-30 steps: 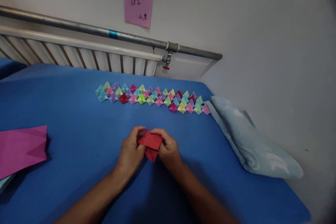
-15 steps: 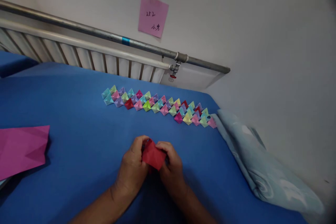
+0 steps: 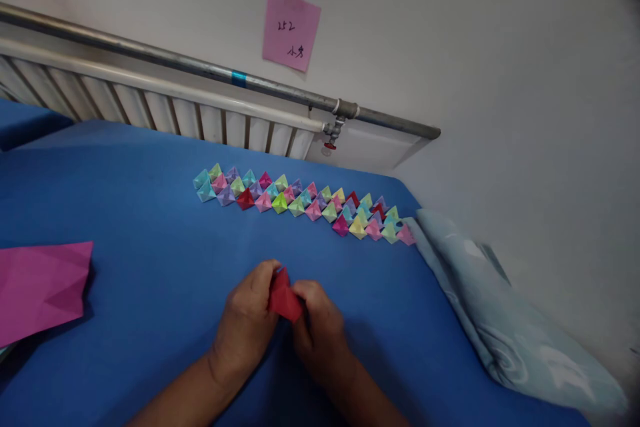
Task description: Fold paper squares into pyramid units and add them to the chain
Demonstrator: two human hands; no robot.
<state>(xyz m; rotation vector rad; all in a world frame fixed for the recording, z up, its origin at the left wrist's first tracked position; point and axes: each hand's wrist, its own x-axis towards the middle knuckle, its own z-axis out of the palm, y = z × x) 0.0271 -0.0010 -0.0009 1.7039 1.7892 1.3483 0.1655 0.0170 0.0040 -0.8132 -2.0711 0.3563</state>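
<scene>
Between my two hands is a small red piece of folded paper [image 3: 285, 297], held above the blue surface. My left hand [image 3: 249, 317] is closed on its left side, the thumb near the top. From the right, my right hand [image 3: 321, 323] pinches the paper's other edge. The fingers underneath are partly hidden. Beyond my hands, rows of small folded paper pieces [image 3: 297, 205] in many colours lie close together on the blue surface [image 3: 165, 227].
A stack of magenta paper [image 3: 43, 290] lies at the left. On the right rests a folded pale blue cloth [image 3: 480, 307]. Behind the surface are a white radiator [image 3: 187, 117], a metal pipe [image 3: 175, 57] and a wall with a pink note [image 3: 291, 30].
The red paper has turned and narrowed between my hands, showing less of its face. My right hand has moved slightly left and down, closer to my left hand.
</scene>
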